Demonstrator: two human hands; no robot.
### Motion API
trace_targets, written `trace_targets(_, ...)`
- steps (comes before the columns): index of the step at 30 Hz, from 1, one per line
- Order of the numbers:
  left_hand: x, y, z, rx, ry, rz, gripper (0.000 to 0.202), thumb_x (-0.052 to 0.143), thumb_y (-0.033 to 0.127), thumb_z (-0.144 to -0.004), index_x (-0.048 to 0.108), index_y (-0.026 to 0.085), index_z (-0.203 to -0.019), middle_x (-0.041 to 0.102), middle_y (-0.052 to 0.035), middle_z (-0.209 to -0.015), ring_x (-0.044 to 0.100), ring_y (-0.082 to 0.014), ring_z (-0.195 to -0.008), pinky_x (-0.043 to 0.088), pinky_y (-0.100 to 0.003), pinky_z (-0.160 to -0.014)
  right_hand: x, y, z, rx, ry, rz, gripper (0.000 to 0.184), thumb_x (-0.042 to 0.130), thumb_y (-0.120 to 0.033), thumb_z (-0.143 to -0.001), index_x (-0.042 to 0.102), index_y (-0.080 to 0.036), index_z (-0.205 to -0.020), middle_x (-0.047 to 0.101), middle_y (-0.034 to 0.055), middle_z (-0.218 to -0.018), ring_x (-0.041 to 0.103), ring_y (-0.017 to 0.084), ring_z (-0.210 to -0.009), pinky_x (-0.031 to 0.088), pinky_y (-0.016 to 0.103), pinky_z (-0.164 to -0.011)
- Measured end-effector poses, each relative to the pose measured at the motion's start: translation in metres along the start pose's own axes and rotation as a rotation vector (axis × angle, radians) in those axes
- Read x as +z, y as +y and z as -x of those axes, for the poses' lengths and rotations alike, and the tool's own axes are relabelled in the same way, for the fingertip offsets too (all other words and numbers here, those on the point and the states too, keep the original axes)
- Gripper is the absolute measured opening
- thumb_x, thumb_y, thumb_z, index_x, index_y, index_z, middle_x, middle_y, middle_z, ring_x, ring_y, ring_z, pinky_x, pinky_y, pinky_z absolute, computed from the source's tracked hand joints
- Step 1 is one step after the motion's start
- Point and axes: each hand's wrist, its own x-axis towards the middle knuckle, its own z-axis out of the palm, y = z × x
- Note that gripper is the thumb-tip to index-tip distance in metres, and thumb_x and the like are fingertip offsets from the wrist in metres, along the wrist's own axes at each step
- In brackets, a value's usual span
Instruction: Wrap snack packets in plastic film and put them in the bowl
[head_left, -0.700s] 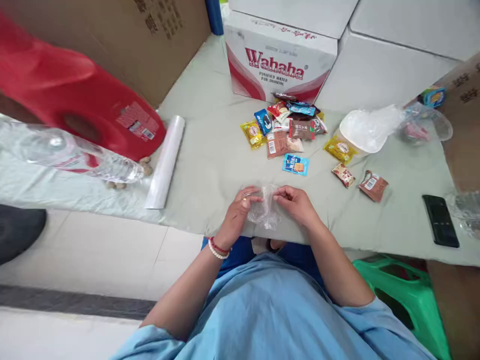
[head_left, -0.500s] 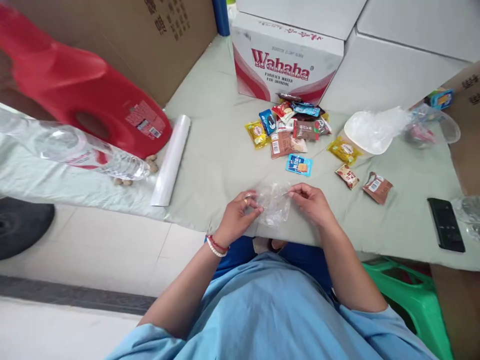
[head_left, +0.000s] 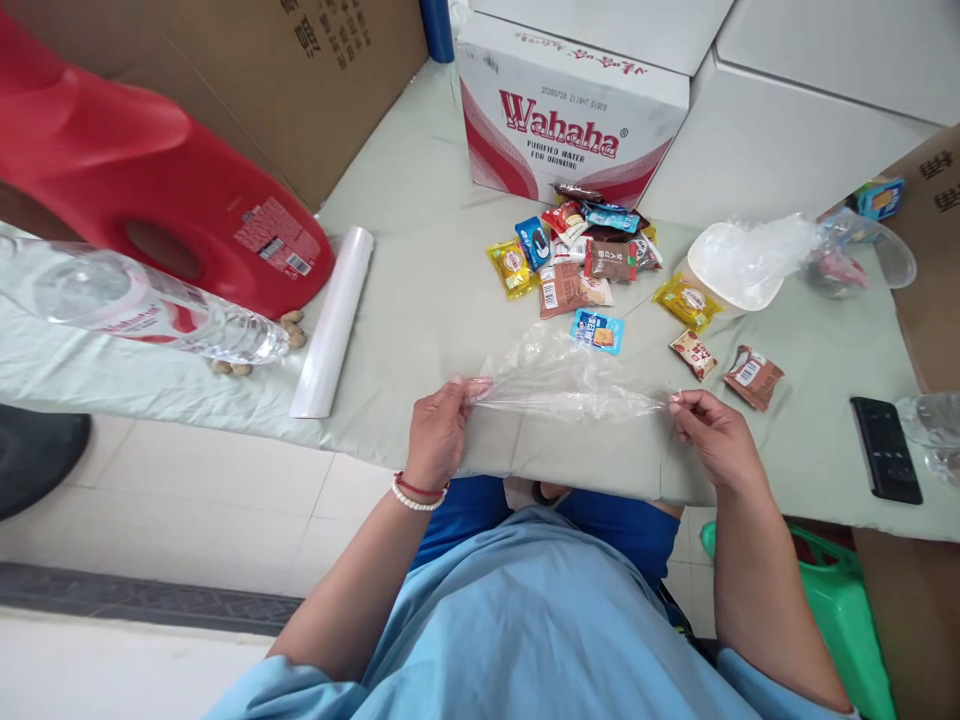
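A thin clear plastic bag [head_left: 562,392] is stretched out flat between my two hands, just above the near edge of the table. My left hand [head_left: 439,430] pinches its left end; a red and a white bracelet circle that wrist. The right end is pinched by my right hand [head_left: 712,440]. Behind the bag lies a pile of small snack packets [head_left: 574,255] in yellow, blue, red and brown wrappers. One blue packet [head_left: 597,331] lies closest to the bag.
A roll of clear bags [head_left: 334,320] lies left of my hands. A red jug [head_left: 150,190] and a water bottle [head_left: 150,320] lie at the left. A Wahaha carton [head_left: 570,120] stands behind. A white bowl [head_left: 739,270], a black phone [head_left: 883,448] and a green stool [head_left: 840,610] sit on the right.
My hands have moved apart, left hand leftward and right hand rightward. The crumpled bag between them is now pulled out long and taut.
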Motion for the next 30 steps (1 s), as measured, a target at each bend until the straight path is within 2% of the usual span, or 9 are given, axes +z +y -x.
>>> trace_targets(3,0.001,-0.005,0.001,0.037,-0.024,-0.113,0.025,0.087,0.044,-0.075,0.084,0.021,-0.085,0.082,-0.0087,-0.106,0.073,-0.0299,-0.115,0.050,-0.049,-0.114,0.005,-0.005,-0.003,-0.113,0.149,0.215,0.036,0.076,-0.053,-0.083,0.074,-0.020,-0.096,0.069,0.0037,-0.084,0.056,0.016,-0.069,0.048,0.032,-0.066)
trace_targets(6,0.003,-0.006,0.004,0.078,-0.087,-0.141,0.015,0.083,0.031,-0.074,0.085,0.024,-0.087,0.082,-0.0078,-0.112,0.071,-0.0299,-0.119,0.049,-0.049,-0.116,0.026,-0.029,-0.009,-0.408,0.192,0.357,0.044,0.068,-0.057,-0.092,0.073,-0.022,-0.118,0.073,0.0110,-0.114,0.066,0.027,-0.102,0.054,0.044,-0.092)
trace_targets(9,0.008,-0.002,0.005,0.107,-0.165,-0.124,0.014,0.077,0.029,-0.079,0.085,0.025,-0.090,0.081,-0.0072,-0.115,0.070,-0.0302,-0.124,0.047,-0.049,-0.119,0.055,-0.051,-0.025,-0.648,-0.068,0.448,0.074,0.075,-0.062,-0.087,0.057,-0.026,-0.149,0.069,0.0126,-0.134,0.054,0.033,-0.135,0.043,0.054,-0.115)
trace_targets(12,0.013,0.003,0.001,0.134,-0.263,-0.121,0.016,0.074,0.034,-0.087,0.086,0.026,-0.093,0.081,-0.0076,-0.117,0.069,-0.0308,-0.128,0.045,-0.050,-0.121,0.079,-0.057,-0.049,-0.620,-0.390,0.457,0.087,0.082,-0.058,-0.083,0.049,-0.026,-0.157,0.073,0.0098,-0.119,0.056,0.032,-0.132,0.044,0.052,-0.114)
trace_targets(17,0.020,0.007,-0.011,0.189,-0.361,-0.187,0.031,0.066,0.050,-0.098,0.086,0.027,-0.100,0.079,-0.0082,-0.126,0.066,-0.0314,-0.132,0.046,-0.048,-0.120,0.096,-0.044,-0.078,-0.386,-0.595,0.430,0.050,0.074,-0.050,-0.089,0.072,-0.018,-0.126,0.067,0.0002,-0.078,0.065,0.022,-0.080,0.053,0.038,-0.085)
trace_targets(21,0.023,0.002,-0.013,0.232,-0.377,-0.194,0.038,0.060,0.053,-0.102,0.086,0.026,-0.100,0.079,-0.0077,-0.125,0.066,-0.0303,-0.132,0.045,-0.047,-0.121,0.105,-0.043,-0.086,-0.559,-0.442,0.453,0.043,0.074,-0.049,-0.089,0.074,-0.020,-0.121,0.074,0.0080,-0.106,0.064,0.027,-0.106,0.046,0.043,-0.102)
trace_targets(24,0.024,-0.005,-0.013,0.226,-0.333,-0.185,0.041,0.058,0.056,-0.103,0.086,0.025,-0.101,0.079,-0.0082,-0.126,0.066,-0.0300,-0.132,0.044,-0.049,-0.122,0.107,-0.055,-0.088,-0.648,-0.498,0.517,0.026,0.078,-0.045,-0.088,0.077,-0.023,-0.101,0.074,0.0085,-0.109,0.061,0.029,-0.117,0.040,0.047,-0.111)
trace_targets(26,0.022,-0.008,-0.016,0.212,-0.239,-0.188,0.045,0.056,0.058,-0.103,0.086,0.025,-0.103,0.078,-0.0086,-0.128,0.066,-0.0296,-0.133,0.042,-0.050,-0.124,0.099,-0.070,-0.081,-0.717,-0.485,0.503,0.022,0.074,-0.045,-0.093,0.075,-0.023,-0.089,0.072,0.0080,-0.104,0.061,0.029,-0.116,0.041,0.048,-0.112)
trace_targets(30,0.018,-0.010,-0.024,0.193,-0.119,-0.145,0.043,0.056,0.057,-0.103,0.084,0.025,-0.109,0.073,-0.0077,-0.138,0.060,-0.0281,-0.140,0.036,-0.050,-0.129,0.065,-0.100,-0.032,-0.894,-0.325,0.469,0.018,0.066,-0.042,-0.100,0.075,-0.026,-0.097,0.070,0.0089,-0.110,0.064,0.027,-0.111,0.050,0.047,-0.102)
